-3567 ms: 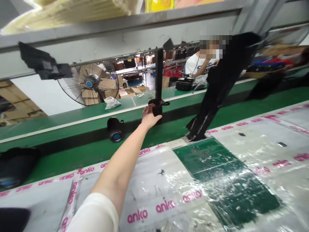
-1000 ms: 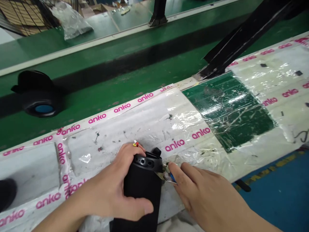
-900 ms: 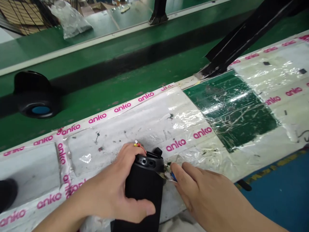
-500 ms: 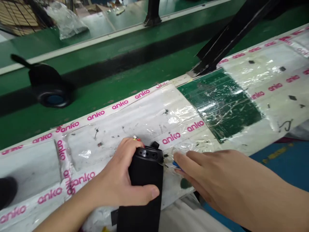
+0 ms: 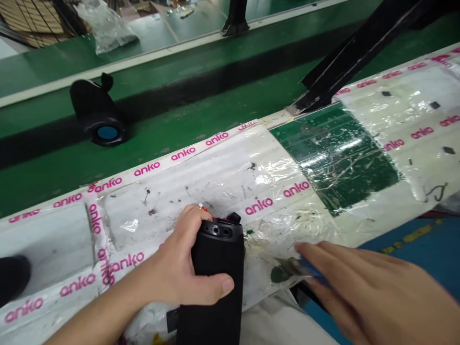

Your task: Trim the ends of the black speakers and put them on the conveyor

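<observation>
My left hand (image 5: 172,275) grips a black cylindrical speaker body (image 5: 213,282) that stands on the white, taped bench top (image 5: 201,177) at the near edge. Small red and yellow wires (image 5: 204,208) stick out by its open top, next to my fingertips. My right hand (image 5: 362,292), blurred, is to the right of the speaker, a little apart from it, with a small blue-handled tool (image 5: 305,267) under its fingers. Whether the fingers close on the tool is unclear.
A green conveyor belt (image 5: 179,110) runs behind the bench. On it lies another black speaker body (image 5: 97,112) with a blue end. A black slanted frame leg (image 5: 355,52) stands at the right. A clear plastic bag (image 5: 104,28) lies far back. Blue floor (image 5: 427,249) shows at right.
My right hand has pulled back to the right, away from the speaker's top, taking the blue tool along. The speaker on the belt has travelled to the right. My left hand keeps its grip.
</observation>
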A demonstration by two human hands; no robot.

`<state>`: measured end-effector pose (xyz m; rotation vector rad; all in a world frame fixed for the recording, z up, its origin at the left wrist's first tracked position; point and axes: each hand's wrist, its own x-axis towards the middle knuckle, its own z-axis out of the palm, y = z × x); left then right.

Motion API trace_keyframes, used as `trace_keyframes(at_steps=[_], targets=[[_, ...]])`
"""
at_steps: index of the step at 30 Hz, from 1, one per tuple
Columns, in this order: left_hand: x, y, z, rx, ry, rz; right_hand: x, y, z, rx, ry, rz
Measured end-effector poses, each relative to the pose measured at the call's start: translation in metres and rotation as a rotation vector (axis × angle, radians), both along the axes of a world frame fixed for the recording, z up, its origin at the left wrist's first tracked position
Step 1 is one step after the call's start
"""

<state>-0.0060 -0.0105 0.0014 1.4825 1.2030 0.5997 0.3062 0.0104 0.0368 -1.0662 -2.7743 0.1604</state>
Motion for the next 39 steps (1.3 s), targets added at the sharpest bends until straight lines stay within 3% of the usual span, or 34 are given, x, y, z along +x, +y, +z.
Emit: trace_keyframes(at_steps=[3, 6, 20, 25, 29, 36, 39], targets=[[-0.001, 0.001, -0.001, 0.042, -0.01, -0.006, -0.039, 0.003, -0.008, 0.03, 0.0, 0.118], [-0.003, 0.002, -0.003, 0.05, -0.026, -0.024, -0.057, 0.006, -0.014, 0.034, 0.002, 0.105], [-0.002, 0.003, 0.0, 0.034, -0.018, -0.039, -0.064, 0.007, -0.017, -0.011, -0.066, 0.047], [-0.002, 0.003, 0.002, 0.003, 0.023, -0.065, -0.065, 0.012, -0.018, -0.113, -0.09, 0.066], [-0.003, 0.006, 0.005, -0.022, 0.035, -0.063, -0.066, 0.026, -0.012, -0.218, -0.173, 0.132], [-0.002, 0.002, 0.003, -0.077, 0.083, -0.01, -0.077, 0.036, 0.011, -0.159, -0.291, 0.176], [0.0, -0.003, 0.002, -0.057, 0.098, 0.03, -0.054, 0.04, 0.022, -0.11, -0.277, 0.212]])
